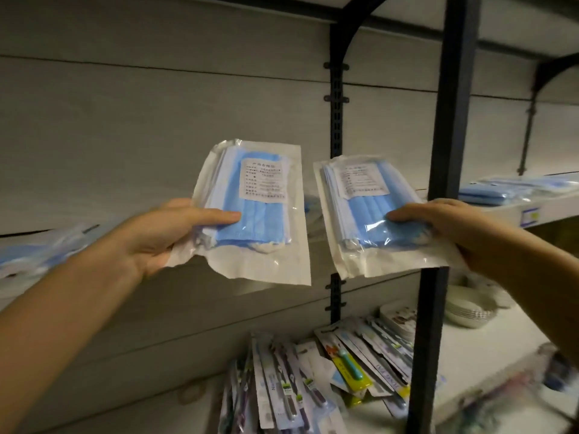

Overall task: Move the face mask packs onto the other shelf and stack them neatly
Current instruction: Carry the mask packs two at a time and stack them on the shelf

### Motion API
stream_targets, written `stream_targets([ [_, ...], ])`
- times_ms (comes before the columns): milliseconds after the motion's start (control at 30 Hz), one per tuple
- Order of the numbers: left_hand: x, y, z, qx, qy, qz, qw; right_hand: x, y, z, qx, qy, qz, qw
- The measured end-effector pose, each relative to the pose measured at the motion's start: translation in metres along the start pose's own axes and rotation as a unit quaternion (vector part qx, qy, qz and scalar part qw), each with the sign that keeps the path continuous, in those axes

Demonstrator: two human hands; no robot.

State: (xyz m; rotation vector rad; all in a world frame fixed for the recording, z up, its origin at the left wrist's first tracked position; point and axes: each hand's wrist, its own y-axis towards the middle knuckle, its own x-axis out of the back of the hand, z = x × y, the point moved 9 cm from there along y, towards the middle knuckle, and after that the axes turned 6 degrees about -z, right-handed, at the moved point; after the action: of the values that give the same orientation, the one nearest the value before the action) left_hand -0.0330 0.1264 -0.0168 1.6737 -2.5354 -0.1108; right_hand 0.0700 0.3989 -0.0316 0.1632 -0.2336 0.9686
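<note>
I hold two clear packs of blue face masks up in front of the shelving. My left hand [163,233] grips the lower left edge of one face mask pack [257,195], thumb on top. My right hand [451,223] grips the lower right edge of the other face mask pack [369,195] the same way. Both packs carry a white printed label near the top. More mask packs [513,191] lie on the right shelf [532,214] beyond the black post. A blurred heap of mask packs [40,252] lies on the left shelf behind my left forearm.
A black upright post [445,151] stands between the two shelf bays, close to the right pack. On the lower shelf lie several toothbrush packs [300,386] and, to the right, stacked white bowls [466,308]. A grey panelled back wall fills the left.
</note>
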Motion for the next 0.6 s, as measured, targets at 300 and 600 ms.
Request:
stream_targets([
  [300, -0.087, -0.009, 0.028, -0.029, 0.053, 0.066, 0.996, 0.080, -0.046, -0.049, -0.037, -0.047, -0.018, 0.998],
  [600, -0.202, -0.022, 0.038, -0.060, 0.108, 0.133, 0.983, 0.189, -0.041, -0.081, -0.048, -0.036, -0.024, 0.998],
])
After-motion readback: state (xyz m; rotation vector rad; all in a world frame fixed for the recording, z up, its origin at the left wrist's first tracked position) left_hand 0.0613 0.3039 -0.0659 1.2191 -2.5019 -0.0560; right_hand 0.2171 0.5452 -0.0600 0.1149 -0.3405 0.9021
